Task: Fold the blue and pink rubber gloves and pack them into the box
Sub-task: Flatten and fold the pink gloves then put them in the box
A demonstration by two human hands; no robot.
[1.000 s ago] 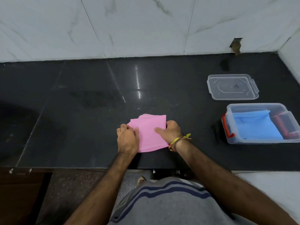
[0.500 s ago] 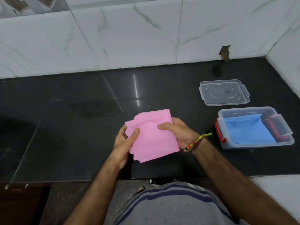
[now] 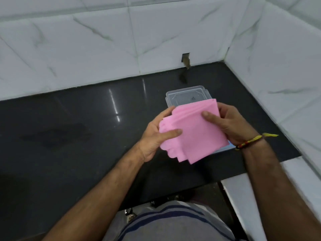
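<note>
I hold the folded pink rubber gloves (image 3: 194, 133) in the air with both hands. My left hand (image 3: 156, 134) grips their left edge, thumb on top. My right hand (image 3: 227, 124) grips the right side, thumb pressed on the upper face. The gloves hang above the clear plastic box (image 3: 224, 149), which they hide almost entirely; only a sliver of its near edge shows under my right wrist. The blue gloves are out of sight behind the pink ones.
The clear box lid (image 3: 187, 95) lies flat on the black counter (image 3: 78, 129) just beyond the gloves. White marble walls close off the back and the right side. The counter's front edge runs near my body.
Both hands lifted the pink gloves off the counter and carried them to the right, over the box. The view swung right, so the box and blue gloves are now covered.
</note>
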